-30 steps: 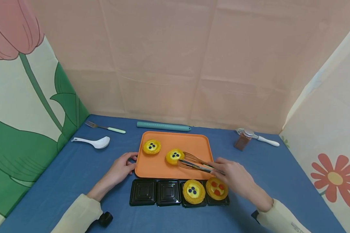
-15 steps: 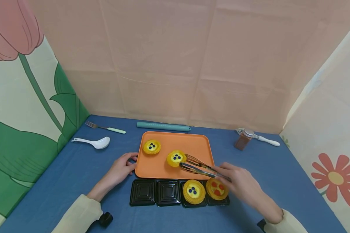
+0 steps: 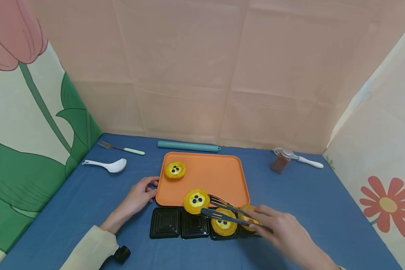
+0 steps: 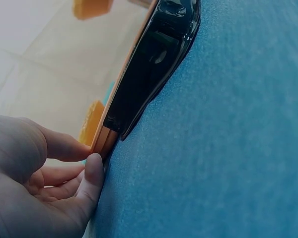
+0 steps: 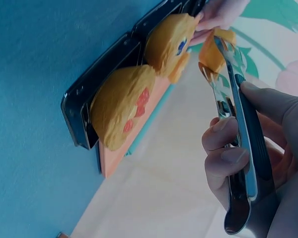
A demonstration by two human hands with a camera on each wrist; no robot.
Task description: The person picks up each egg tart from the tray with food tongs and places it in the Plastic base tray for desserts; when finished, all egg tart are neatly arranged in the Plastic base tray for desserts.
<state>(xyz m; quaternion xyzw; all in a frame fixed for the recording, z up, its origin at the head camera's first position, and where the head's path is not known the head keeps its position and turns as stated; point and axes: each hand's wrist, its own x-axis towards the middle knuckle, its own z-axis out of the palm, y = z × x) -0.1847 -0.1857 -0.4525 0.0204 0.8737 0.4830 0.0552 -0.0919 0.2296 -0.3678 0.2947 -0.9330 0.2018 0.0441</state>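
My right hand point(image 3: 285, 229) grips metal tongs point(image 5: 243, 114). The tongs' tips hold a blueberry-topped egg tart point(image 3: 196, 202), raised above the near edge of the orange tray point(image 3: 212, 170) and overlapping the black tray's second compartment in the head view. With thumb and fingers, my left hand point(image 4: 44, 173) pinches the orange tray's left edge. Another blueberry egg tart point(image 3: 175, 170) lies at that tray's far left. In the black compartment tray point(image 3: 165, 224), a blueberry tart point(image 3: 224, 229) fills the third compartment and a red-topped tart point(image 5: 120, 106) the rightmost, partly hidden behind tongs and hand in the head view.
A teal rolling pin point(image 3: 189, 146) lies behind the orange tray. At the back left are a fork point(image 3: 121, 148) and a white spoon point(image 3: 114, 165). A spice jar point(image 3: 281, 162) and a whisk point(image 3: 308, 162) stand and lie at the back right.
My right hand has brought the tongs and the blueberry tart off the middle of the orange tray, toward me and slightly left. My left hand stays at the tray's edge.
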